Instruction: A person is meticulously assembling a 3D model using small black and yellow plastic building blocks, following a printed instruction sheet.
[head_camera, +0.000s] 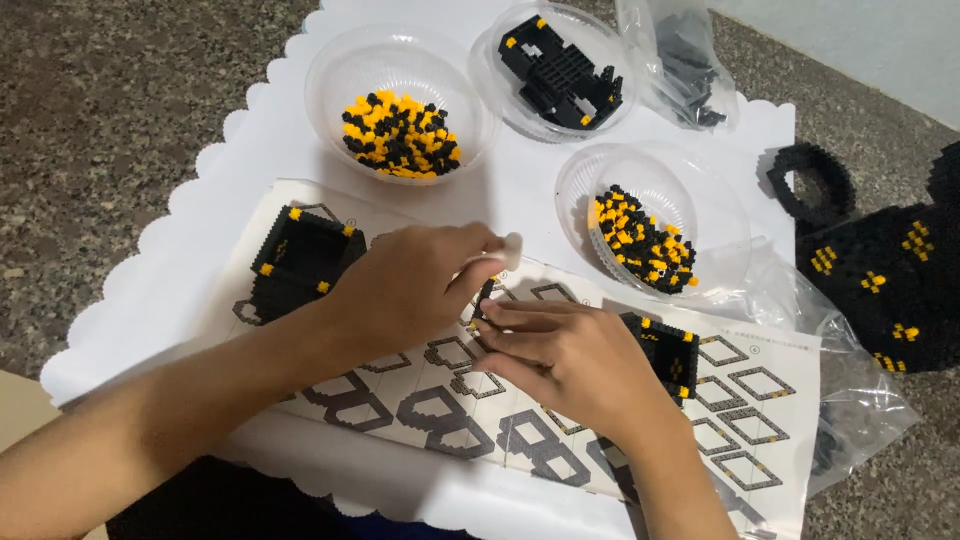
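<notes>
My left hand (415, 285) hovers over the printed instruction sheet (770, 400) and pinches a small white tool (511, 249) between thumb and fingers. My right hand (570, 360) lies just below it. Its fingers point left and press together on a small black brick piece (484, 298), which is mostly hidden. A black open box build with yellow studs (300, 255) stands on the sheet to the left of my left hand. A second black box build (668, 350) sits partly behind my right hand.
Three clear plastic bowls stand at the back: one with black and yellow bricks (400, 135), one with a black build (560, 72), and one with more bricks (640, 240). Clear bags (685, 65) lie at the back and right. A large black model (890, 280) sits at the right.
</notes>
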